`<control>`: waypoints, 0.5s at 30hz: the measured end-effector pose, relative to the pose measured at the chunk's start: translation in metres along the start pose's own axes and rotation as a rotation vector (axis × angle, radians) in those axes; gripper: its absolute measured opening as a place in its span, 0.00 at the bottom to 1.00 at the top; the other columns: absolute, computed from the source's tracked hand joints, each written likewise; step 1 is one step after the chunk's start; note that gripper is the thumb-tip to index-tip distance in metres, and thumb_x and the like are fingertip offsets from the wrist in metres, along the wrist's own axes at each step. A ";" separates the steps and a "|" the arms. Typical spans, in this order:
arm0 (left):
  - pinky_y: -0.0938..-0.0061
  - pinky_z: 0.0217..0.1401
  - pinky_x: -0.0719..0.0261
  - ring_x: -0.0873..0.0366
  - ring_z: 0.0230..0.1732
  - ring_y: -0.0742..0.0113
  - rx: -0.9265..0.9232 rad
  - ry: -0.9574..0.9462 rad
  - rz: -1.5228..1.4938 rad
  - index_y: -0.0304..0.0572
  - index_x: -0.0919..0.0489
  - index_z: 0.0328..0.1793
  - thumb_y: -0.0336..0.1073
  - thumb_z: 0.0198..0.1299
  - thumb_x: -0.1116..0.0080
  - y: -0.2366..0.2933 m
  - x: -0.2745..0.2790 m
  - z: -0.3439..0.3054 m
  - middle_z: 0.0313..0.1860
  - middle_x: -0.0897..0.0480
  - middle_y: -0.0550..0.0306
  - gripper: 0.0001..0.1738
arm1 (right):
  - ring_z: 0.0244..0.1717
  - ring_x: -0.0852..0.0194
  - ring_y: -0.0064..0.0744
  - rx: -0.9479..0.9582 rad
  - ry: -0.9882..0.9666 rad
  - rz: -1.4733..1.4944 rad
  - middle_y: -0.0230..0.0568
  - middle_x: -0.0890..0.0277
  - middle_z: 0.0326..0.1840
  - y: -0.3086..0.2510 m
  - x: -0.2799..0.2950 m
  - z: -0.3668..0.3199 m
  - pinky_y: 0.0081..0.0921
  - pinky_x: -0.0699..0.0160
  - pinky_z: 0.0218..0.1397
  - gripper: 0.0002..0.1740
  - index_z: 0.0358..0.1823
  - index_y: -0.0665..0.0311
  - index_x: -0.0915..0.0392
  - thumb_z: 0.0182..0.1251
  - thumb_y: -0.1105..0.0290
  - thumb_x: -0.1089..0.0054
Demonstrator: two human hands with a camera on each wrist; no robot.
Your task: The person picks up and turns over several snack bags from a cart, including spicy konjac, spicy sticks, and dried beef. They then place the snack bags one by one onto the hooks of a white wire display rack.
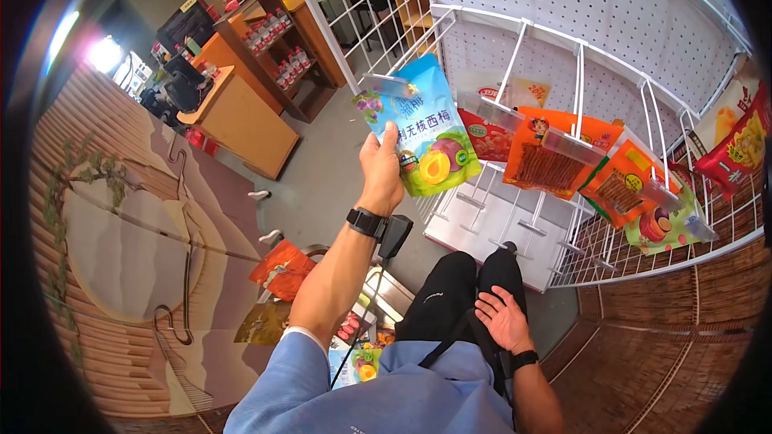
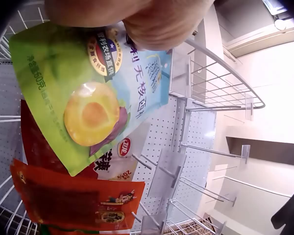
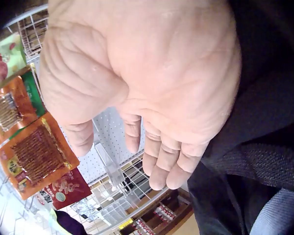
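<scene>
My left hand (image 1: 381, 167) grips a blue and green bag of pitted prunes (image 1: 434, 133) by its left edge, thumb across the front. The bag is upright at the left end of a white wire rack, with a clear plastic hook tag (image 1: 391, 84) overlapping its upper left. In the left wrist view, the bag's printed front (image 2: 49, 93) faces the camera below my fingers. My right hand (image 1: 503, 319) is held low over my thigh, palm up and fingers extended, with nothing in it. The right wrist view shows that bare palm (image 3: 157, 73) close up.
On the rack's hooks to the right hang a red bag (image 1: 486, 137), orange snack packets (image 1: 555, 153) and a light green bag (image 1: 663, 229). More packets, including an orange-red one (image 1: 283, 269), lie low at my left. A wooden counter (image 1: 241, 124) stands farther back.
</scene>
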State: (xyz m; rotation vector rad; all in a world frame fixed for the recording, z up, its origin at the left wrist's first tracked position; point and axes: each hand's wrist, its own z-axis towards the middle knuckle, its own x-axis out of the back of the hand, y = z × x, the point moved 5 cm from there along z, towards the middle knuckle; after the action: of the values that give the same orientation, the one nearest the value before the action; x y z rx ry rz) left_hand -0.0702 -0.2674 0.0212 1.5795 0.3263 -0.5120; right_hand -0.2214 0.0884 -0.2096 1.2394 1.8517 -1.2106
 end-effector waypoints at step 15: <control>0.68 0.58 0.19 0.19 0.56 0.65 0.005 0.112 0.273 0.33 0.27 0.63 0.42 0.75 0.39 -0.017 0.014 0.022 0.56 0.18 0.51 0.21 | 0.68 0.26 0.51 -0.003 -0.033 0.010 0.54 0.25 0.68 0.000 -0.002 0.000 0.50 0.27 0.73 0.25 0.70 0.58 0.30 0.82 0.52 0.47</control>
State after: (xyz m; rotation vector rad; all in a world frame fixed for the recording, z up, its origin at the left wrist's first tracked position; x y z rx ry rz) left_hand -0.0693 -0.2890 -0.0013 1.6303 0.1896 -0.2144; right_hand -0.2208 0.0873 -0.2082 1.2181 1.8211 -1.2156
